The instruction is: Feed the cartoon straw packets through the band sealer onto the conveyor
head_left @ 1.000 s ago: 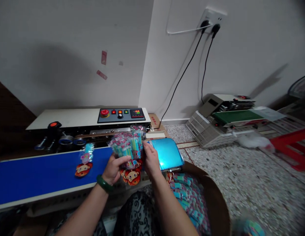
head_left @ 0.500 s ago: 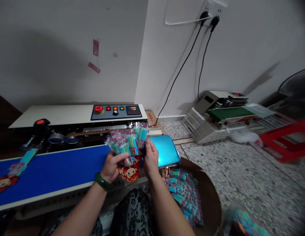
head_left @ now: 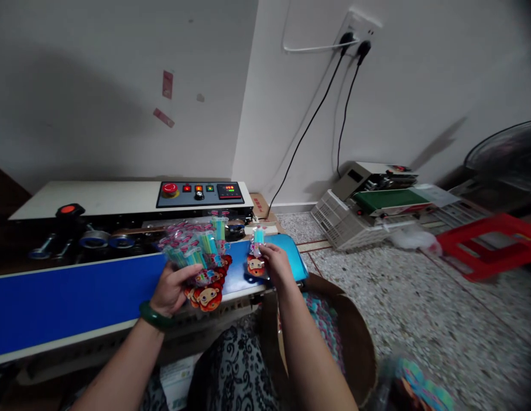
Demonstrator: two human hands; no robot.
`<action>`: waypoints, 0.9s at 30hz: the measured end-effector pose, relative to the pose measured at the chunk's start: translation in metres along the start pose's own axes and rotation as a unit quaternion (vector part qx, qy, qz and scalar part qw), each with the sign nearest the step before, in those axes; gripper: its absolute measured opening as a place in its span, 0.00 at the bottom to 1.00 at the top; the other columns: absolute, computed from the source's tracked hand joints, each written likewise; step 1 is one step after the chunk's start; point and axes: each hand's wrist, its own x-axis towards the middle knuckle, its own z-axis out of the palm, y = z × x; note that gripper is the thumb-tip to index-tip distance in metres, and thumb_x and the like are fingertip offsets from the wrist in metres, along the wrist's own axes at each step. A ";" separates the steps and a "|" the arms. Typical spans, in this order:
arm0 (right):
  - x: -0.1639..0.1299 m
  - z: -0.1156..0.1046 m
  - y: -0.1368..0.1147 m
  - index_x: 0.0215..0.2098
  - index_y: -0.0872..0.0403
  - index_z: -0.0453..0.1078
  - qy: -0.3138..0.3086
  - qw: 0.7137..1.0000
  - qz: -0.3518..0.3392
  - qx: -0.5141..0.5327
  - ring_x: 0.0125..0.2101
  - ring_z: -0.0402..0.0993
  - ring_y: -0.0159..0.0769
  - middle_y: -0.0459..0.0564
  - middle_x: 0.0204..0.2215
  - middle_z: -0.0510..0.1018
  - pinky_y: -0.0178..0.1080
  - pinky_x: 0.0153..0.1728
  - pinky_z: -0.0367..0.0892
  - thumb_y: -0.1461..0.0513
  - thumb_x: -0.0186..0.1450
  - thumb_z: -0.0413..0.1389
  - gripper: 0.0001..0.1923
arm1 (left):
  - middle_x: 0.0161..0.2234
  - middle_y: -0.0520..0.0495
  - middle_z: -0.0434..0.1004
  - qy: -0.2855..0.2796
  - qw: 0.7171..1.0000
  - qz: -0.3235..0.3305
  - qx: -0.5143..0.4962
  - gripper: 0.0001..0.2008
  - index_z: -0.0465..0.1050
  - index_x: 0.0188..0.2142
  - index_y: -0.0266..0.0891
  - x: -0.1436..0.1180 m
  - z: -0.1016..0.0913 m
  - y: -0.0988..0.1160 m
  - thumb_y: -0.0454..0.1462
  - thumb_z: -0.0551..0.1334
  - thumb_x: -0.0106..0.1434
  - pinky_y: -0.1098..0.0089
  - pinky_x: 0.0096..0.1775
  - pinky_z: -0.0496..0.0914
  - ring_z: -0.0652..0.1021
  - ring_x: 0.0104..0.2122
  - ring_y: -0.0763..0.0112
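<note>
plastic packet [head_left: 256,265], one edge seemingly between the right fingers [head_left: 269,251]

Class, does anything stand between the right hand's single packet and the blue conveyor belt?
Nothing visible stands between the packet in the right hand and the right end of the blue conveyor belt. Farther left, the bunch of packets in the left hand hides part of the belt.

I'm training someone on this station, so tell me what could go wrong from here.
The fanned bunch of packets in the left hand could shed one if the grip loosens. Its upper ends appear close to the machine and might snag, though depth is hard to judge. The single packet in the right hand is near the end of the blue belt and might fall if it slips.
</note>
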 end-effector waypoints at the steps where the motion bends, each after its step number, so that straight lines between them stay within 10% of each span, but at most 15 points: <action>1: 0.003 0.001 -0.001 0.21 0.57 0.68 -0.014 1.000 0.018 -0.020 0.17 0.69 0.31 0.45 0.16 0.74 0.35 0.22 0.65 0.61 0.45 0.61 0.09 | 0.31 0.48 0.80 0.002 1.000 0.000 -0.001 0.22 0.72 0.40 0.36 -0.001 -0.002 0.002 0.29 0.68 0.42 0.63 0.35 0.74 0.78 0.34 0.59; 15: 0.004 0.046 0.009 0.25 0.58 0.69 -0.070 0.995 -0.001 -0.073 0.17 0.67 0.28 0.44 0.16 0.73 0.31 0.19 0.62 0.57 0.45 0.63 0.14 | 0.31 0.47 0.80 -0.005 1.000 0.019 0.004 0.24 0.70 0.43 0.37 -0.010 -0.008 0.007 0.29 0.67 0.44 0.63 0.37 0.74 0.78 0.35 0.59; 21: -0.044 0.067 0.013 0.37 0.53 0.71 -0.233 0.971 -0.062 -0.001 0.29 0.70 0.30 0.47 0.32 0.76 0.31 0.27 0.65 0.54 0.53 0.58 0.16 | 0.35 0.44 0.79 -0.038 0.999 0.004 0.017 0.22 0.71 0.43 0.34 -0.017 -0.004 -0.001 0.30 0.66 0.45 0.58 0.41 0.72 0.77 0.38 0.55; 27: -0.038 0.059 0.016 0.28 0.55 0.67 -0.067 0.990 -0.093 0.083 0.21 0.69 0.29 0.43 0.21 0.74 0.32 0.24 0.64 0.53 0.52 0.58 0.13 | 0.29 0.48 0.79 -0.005 1.000 -0.005 0.010 0.21 0.72 0.41 0.36 -0.017 -0.007 -0.005 0.30 0.67 0.44 0.62 0.35 0.74 0.79 0.31 0.61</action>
